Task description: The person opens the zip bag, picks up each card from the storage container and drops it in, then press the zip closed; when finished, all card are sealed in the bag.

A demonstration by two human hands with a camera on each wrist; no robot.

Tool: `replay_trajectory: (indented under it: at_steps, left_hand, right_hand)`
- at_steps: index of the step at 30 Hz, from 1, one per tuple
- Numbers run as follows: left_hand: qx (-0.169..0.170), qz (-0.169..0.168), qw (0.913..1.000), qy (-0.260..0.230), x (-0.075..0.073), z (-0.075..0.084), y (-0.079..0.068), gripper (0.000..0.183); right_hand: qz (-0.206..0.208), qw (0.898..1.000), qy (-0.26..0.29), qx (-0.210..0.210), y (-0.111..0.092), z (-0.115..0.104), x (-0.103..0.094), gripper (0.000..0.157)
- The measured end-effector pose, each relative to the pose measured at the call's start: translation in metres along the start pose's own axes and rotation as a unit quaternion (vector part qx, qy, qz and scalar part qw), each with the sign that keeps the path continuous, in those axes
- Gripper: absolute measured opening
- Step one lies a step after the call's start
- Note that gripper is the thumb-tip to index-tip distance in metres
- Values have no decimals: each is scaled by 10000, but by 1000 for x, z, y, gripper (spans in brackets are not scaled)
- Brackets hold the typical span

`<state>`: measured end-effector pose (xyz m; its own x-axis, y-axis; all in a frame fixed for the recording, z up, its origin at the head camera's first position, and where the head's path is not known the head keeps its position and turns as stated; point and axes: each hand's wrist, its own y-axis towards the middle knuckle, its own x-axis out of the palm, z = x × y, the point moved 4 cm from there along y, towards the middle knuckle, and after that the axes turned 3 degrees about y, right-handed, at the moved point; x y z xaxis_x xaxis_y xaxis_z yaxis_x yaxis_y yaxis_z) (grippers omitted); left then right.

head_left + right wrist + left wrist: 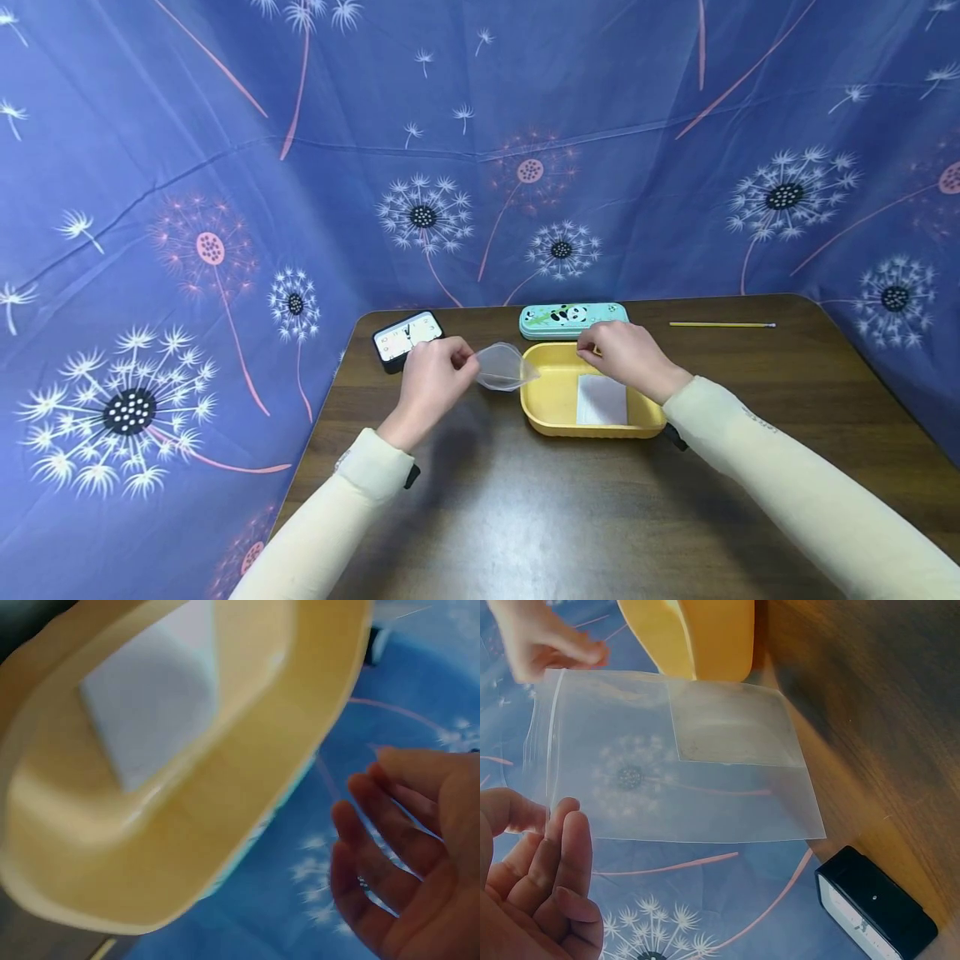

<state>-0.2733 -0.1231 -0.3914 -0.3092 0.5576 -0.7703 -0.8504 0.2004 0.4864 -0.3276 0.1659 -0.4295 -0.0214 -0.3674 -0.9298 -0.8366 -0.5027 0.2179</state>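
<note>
My left hand [435, 379] pinches one edge of a clear zip bag [501, 368], close to its zip strip in the left wrist view. A greyish rectangle shows at one corner of the bag; I cannot tell if it lies inside or behind. Over the far right of a yellow plastic basket [542, 407] hovers my right hand [628, 357], apart from the bag, its fingers [375, 855] loosely curled with nothing visible in them. A white rectangular pad [602, 400] lies in the basket.
A black-cased clock [408, 337] stands behind my left hand. Behind the basket lies a mint panda pencil case [573, 319]. A yellow pencil [722, 325] rests at the back right of the brown wooden table [480, 517]. Blue dandelion-print cloth [465, 150] hangs behind.
</note>
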Motion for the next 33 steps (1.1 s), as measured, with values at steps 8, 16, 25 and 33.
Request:
replay_trajectory:
  at_steps: [8, 16, 25, 33]
  left_hand:
    - [-42, -43, 10000, 22, 0, 1, 0, 13]
    - [-80, -87, 9999, -14, 0, 2, 0, 13]
    - [-138, -124, 9998, 12, 0, 4, -1, 13]
    - [-128, -92, 9999, 48, -1, 5, -1, 14]
  right_hand:
    - [-1405, 9899, -23, 213, -8, 42, 32, 15]
    - [-2089, 9777, -95, 174, -20, 60, 57, 57]
    - [-2065, 9780, -274, 137, -27, 58, 60, 73]
    - [-1795, 9832, -194, 260, -26, 62, 61, 77]
